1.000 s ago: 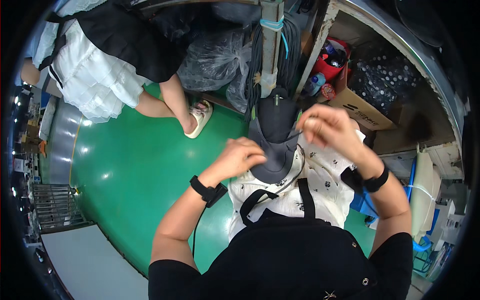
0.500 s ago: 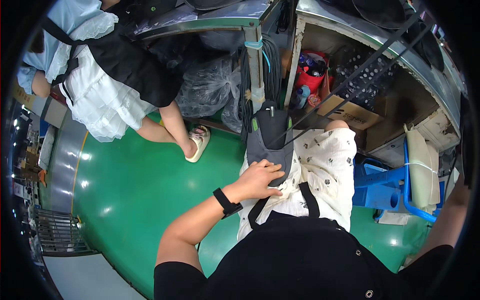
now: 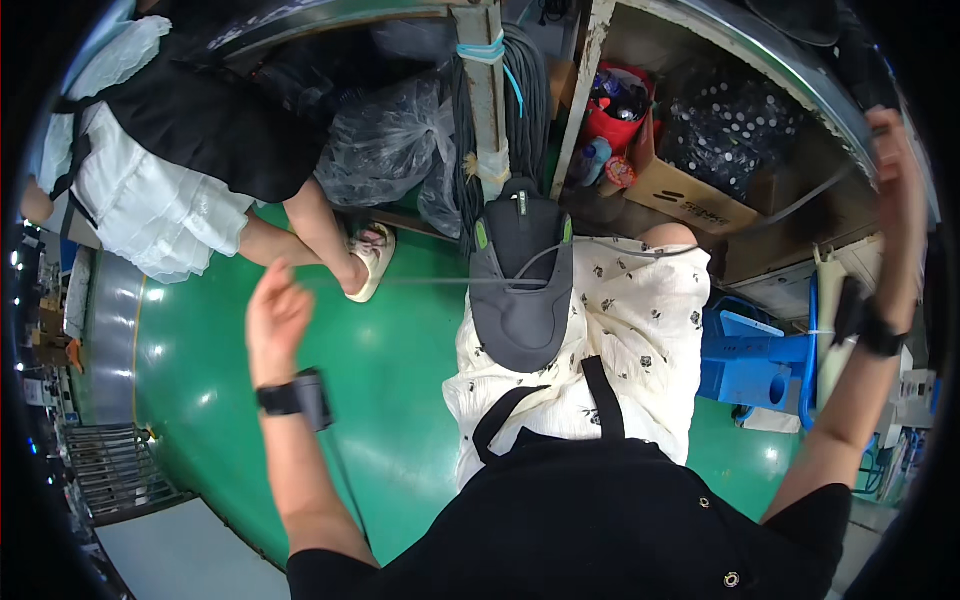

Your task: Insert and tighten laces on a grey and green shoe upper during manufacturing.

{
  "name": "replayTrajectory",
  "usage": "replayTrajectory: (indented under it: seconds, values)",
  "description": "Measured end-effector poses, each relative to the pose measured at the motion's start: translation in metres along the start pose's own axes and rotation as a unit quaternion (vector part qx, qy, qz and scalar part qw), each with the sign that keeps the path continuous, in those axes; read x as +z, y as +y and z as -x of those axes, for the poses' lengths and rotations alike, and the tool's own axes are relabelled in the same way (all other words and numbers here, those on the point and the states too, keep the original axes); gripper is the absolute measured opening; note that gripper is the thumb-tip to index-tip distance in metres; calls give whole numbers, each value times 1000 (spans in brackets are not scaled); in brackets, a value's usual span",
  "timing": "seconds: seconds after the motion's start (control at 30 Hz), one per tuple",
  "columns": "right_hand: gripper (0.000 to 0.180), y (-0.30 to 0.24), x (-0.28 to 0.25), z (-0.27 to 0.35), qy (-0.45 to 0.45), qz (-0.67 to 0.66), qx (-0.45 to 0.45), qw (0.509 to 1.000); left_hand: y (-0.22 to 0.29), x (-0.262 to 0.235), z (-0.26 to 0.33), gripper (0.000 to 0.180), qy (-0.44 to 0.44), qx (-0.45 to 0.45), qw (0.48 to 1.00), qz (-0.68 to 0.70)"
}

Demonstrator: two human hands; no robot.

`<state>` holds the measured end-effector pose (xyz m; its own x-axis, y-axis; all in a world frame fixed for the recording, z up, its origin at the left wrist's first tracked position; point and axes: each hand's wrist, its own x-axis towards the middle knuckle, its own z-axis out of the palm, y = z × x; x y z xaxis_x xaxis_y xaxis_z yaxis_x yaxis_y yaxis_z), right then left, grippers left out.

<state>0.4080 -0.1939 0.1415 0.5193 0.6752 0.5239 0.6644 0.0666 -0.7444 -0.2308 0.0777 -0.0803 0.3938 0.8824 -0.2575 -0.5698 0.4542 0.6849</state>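
On my lap lies a dark grey shoe [image 3: 522,325] with green side accents, its toe toward me and its opening away. Grey shoelace strands [image 3: 420,282] run out from it to both sides. My left hand [image 3: 277,310] is out at the left with curled fingers, shut on one strand, which is drawn nearly straight. Far to the right, my right hand [image 3: 897,185] is raised beside the metal cabinet, blurred by motion. The other strand [image 3: 800,205] curves loosely up to it, and the hand appears closed on this end, though its fingertips are smeared.
A metal cabinet [image 3: 590,85] ahead holds a cardboard box [image 3: 690,200], a red bag [image 3: 615,125] and a dotted dark bag. Coiled cable [image 3: 525,130] hangs by a post. A co-worker in a white skirt [image 3: 155,190] stands left. A blue plastic frame [image 3: 750,365] is at my right.
My left hand has left the shoe and swung left with one lace strand. My right hand has come into view; the strands that ran together to the right now spread to both sides.
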Motion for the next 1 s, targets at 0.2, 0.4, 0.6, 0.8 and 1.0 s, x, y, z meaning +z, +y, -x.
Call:
replayTrajectory:
  seconds: [0.2,0.4,0.6,0.8,1.0]
  values:
    - [24,59,280,212,-360,-83,191,909,81,-193,118,13,240,150,956,77]
    - [11,70,328,230,-329,-39,34,943,24,-147,95,13,302,83,950,12]
    - [10,67,319,223,-447,-25,-109,887,-39,-43,22,23,202,-15,973,-109]
    - [14,80,329,222,-322,127,-213,914,8,-115,2,26,173,0,981,-87]
    - [23,82,325,247,-325,-78,-89,938,242,-335,210,26,388,249,759,-461]
